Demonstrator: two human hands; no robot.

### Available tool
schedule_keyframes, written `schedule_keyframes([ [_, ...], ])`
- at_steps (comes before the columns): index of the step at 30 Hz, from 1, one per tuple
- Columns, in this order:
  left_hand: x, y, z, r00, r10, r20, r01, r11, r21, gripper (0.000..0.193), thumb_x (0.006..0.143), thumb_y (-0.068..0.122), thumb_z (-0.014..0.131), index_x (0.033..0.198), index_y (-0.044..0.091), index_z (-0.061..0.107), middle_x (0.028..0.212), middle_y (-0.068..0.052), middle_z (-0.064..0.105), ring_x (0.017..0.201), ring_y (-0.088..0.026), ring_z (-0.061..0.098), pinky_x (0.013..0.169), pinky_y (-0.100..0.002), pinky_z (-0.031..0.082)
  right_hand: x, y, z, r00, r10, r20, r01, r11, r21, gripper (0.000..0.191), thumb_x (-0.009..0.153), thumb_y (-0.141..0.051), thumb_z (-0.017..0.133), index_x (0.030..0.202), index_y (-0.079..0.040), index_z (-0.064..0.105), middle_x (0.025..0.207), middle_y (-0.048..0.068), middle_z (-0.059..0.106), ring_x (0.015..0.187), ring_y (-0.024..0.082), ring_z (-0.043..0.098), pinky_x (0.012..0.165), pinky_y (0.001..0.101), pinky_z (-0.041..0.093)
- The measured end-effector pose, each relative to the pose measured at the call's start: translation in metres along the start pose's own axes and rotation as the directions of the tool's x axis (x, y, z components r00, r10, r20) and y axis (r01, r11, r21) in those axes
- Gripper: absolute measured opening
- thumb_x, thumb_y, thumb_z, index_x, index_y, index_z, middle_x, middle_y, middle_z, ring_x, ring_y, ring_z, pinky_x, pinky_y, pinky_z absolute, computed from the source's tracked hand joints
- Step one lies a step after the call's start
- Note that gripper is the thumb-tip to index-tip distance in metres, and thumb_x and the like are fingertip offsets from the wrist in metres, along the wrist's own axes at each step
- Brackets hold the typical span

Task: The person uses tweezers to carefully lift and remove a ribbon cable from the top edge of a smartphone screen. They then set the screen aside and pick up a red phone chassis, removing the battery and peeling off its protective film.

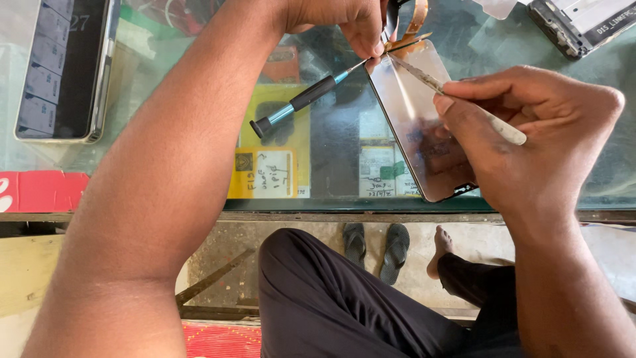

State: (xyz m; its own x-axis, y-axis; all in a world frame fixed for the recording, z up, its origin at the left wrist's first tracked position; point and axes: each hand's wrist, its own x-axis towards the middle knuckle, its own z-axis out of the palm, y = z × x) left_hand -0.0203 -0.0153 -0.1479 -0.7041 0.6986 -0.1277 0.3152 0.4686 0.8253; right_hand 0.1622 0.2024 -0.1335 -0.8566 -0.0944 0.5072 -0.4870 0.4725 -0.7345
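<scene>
We work left to right. Far left on the glass counter [331,179], a phone [63,66] lies with its dark screen up; below it a red box [40,191] sits at the counter's edge. Our left hand [344,20] reaches across, its fingers [368,40] pinched down at the top corner of a loose display panel [414,119], close to an orange flex ribbon [417,16]. A small screwdriver [305,99] with a black grip and blue collar lies on the glass, tip touching that same corner. Our right hand [530,132] grips a thin metal tool [464,106] pen-fashion, fingers closed round it, point laid along the panel's upper edge.

Our judgement: the panel is already out of any frame and lies bare on the glass; work at its top edge and ribbon looks unfinished. A separate phone frame [580,23] rests top right, well apart.

Under the glass, yellow and white packets show. Below the counter: concrete floor, a pair of sandals [377,248], our dark trousers [344,298].
</scene>
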Motion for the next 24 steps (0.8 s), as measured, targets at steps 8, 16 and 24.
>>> schedule_keyframes([
  [8,0.004,-0.008,0.001,1.000,-0.015,0.023,0.016,1.000,-0.023,0.023,0.074,0.019,0.076,0.091,0.004,0.079,0.086,-0.011,0.080,0.083,-0.017,0.082,0.094,-0.031,0.065,-0.013,-0.029,-0.010,0.988,0.026,0.151,0.052,0.871,-0.489,0.012,0.094,0.000,0.077,0.105,0.003,0.079,0.094,0.016,0.077,0.062,0.018,0.070,0.050,0.0282,0.052],
  [16,0.005,-0.011,0.000,1.000,-0.011,0.016,0.011,1.000,-0.023,0.020,0.073,0.016,0.075,0.089,0.004,0.078,0.085,-0.011,0.080,0.083,-0.018,0.082,0.094,-0.032,0.065,-0.017,-0.037,0.003,0.981,-0.127,0.145,0.189,0.792,-0.581,0.010,0.090,-0.003,0.079,0.097,0.004,0.080,0.075,0.012,0.073,0.055,0.018,0.066,0.047,0.0298,0.049],
  [24,0.001,-0.009,0.000,0.999,0.039,-0.035,-0.038,0.999,0.028,0.017,0.073,0.015,0.077,0.087,0.005,0.079,0.084,-0.012,0.079,0.081,-0.019,0.083,0.088,-0.035,0.063,-0.017,-0.018,0.004,0.993,-0.098,0.073,0.121,0.859,-0.497,0.013,0.085,0.001,0.083,0.098,0.004,0.080,0.077,0.014,0.071,0.062,0.018,0.068,0.054,0.0284,0.050],
])
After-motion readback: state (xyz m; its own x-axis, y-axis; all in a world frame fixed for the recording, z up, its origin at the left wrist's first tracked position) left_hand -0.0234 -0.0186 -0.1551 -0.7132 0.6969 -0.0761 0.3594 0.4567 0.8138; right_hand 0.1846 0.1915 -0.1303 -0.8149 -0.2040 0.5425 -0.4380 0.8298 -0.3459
